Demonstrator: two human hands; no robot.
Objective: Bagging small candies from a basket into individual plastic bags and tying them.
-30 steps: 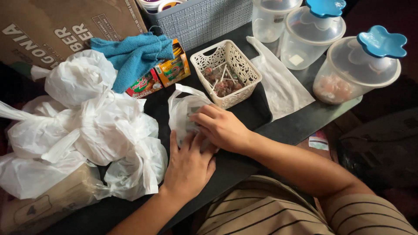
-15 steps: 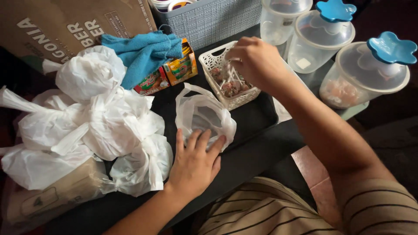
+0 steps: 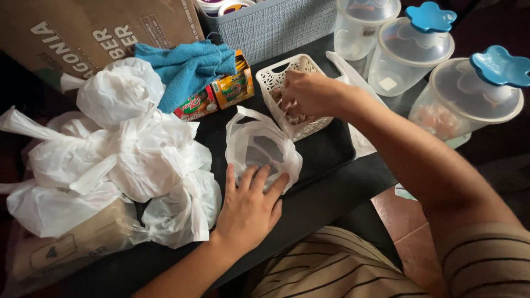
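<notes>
Left hand (image 3: 248, 209) flat, fingers spread, pinning open bag (image 3: 262, 152), mouth up; right hand (image 3: 309, 94) curled into basket (image 3: 292, 96), grip unclear.

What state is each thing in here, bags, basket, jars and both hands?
small plastic bag: open, mouth up, empty as far as visible
white basket: open-topped, small items inside
tied white bags: knotted shut, piled
clear jars: lidded
blue cloth: crumpled
left hand: flat, pressing the bag's edge
right hand: reaching into the basket, fingers hidden
</notes>
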